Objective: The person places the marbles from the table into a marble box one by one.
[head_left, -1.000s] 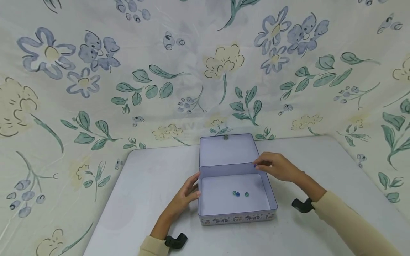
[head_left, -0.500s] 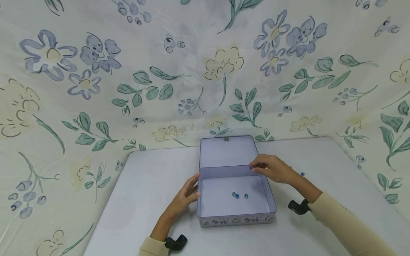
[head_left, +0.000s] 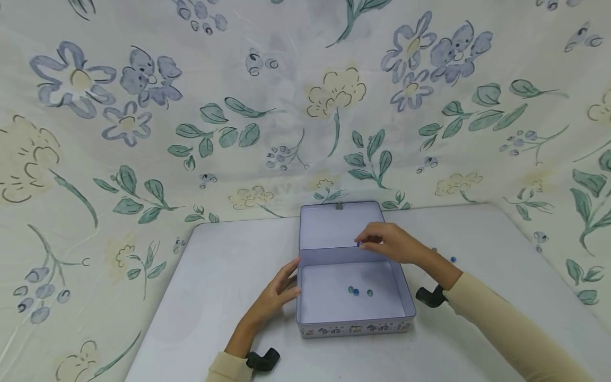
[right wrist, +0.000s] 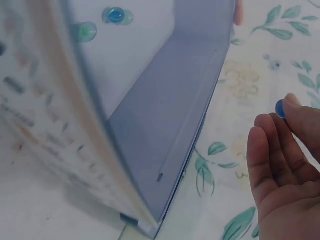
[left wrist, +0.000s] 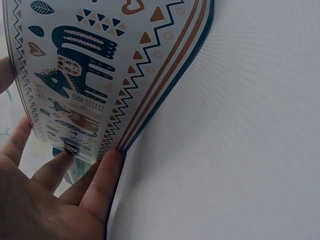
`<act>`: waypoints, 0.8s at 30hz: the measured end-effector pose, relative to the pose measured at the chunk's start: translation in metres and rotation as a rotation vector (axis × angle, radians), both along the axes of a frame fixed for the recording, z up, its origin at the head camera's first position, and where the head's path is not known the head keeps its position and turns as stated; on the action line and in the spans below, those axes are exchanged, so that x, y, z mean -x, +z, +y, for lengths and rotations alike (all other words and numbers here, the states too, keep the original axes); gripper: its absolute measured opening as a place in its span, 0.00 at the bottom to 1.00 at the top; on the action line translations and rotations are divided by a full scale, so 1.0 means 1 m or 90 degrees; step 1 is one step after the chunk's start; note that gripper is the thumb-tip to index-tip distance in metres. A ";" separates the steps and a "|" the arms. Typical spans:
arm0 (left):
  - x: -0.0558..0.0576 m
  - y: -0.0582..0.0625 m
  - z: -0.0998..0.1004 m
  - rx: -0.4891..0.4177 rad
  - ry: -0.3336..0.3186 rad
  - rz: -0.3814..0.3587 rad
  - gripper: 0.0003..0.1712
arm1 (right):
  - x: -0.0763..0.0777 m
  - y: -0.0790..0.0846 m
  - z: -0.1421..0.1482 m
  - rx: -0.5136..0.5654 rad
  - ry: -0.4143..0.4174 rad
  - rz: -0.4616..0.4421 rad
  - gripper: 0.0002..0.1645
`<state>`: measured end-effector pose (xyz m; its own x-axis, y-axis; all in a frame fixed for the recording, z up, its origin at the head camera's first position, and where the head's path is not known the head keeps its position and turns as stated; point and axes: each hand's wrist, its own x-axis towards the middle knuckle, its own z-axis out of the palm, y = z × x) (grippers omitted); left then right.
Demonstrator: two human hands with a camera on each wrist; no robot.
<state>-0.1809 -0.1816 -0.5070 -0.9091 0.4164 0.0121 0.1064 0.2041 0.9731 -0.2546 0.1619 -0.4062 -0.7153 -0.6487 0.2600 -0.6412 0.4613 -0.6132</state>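
A shallow lilac tin box (head_left: 355,329) stands on the table with its hinged lid (head_left: 329,228) raised at the back. Above the box's back wall, my right hand (head_left: 393,242) pinches a blue marble (right wrist: 280,108) between thumb and fingertips. My left hand (head_left: 272,294) rests its spread, fairly straight fingertips against the left side of the box, which carries printed animals in the left wrist view. On the box floor lie a blue marble (head_left: 356,292), a green marble (head_left: 350,289) close against it, and another green marble (head_left: 369,293) slightly apart.
Beyond the right wrist, a blue marble (head_left: 453,259) and a second small marble (head_left: 434,249) lie on the white table (head_left: 191,297). A flower-printed sheet (head_left: 286,132) hangs behind and beside the table. Each wrist carries a black camera mount (head_left: 263,360).
My right hand has moved left with the blue marble, from the box's back right corner toward the middle of its back wall. Marbles at the right have come into view. The left hand stays put.
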 end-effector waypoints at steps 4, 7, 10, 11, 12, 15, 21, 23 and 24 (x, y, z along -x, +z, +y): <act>0.000 0.000 0.001 0.002 0.004 -0.001 0.41 | 0.003 0.000 -0.010 -0.003 0.013 -0.002 0.11; 0.000 -0.001 0.001 0.004 0.007 0.001 0.41 | 0.006 0.001 -0.017 -0.006 0.019 0.001 0.11; 0.000 -0.001 0.001 0.007 0.008 0.002 0.41 | 0.008 0.003 -0.023 -0.005 0.022 -0.006 0.10; 0.000 -0.001 0.001 0.006 0.008 0.000 0.40 | 0.008 0.002 -0.025 -0.005 0.024 -0.009 0.10; 0.000 -0.002 0.001 0.006 0.007 -0.001 0.40 | 0.009 0.002 -0.027 -0.004 0.029 -0.010 0.10; -0.001 -0.003 0.001 0.004 0.008 -0.003 0.40 | 0.010 -0.001 -0.033 -0.001 0.042 -0.018 0.10; 0.000 -0.004 0.000 0.009 0.011 0.002 0.39 | 0.013 -0.012 -0.043 -0.011 0.059 -0.028 0.10; 0.001 -0.004 0.000 0.008 0.009 0.002 0.39 | 0.014 -0.015 -0.045 -0.015 0.062 -0.030 0.10; 0.001 -0.004 0.000 0.008 0.010 0.002 0.39 | 0.014 -0.016 -0.046 -0.014 0.065 -0.030 0.09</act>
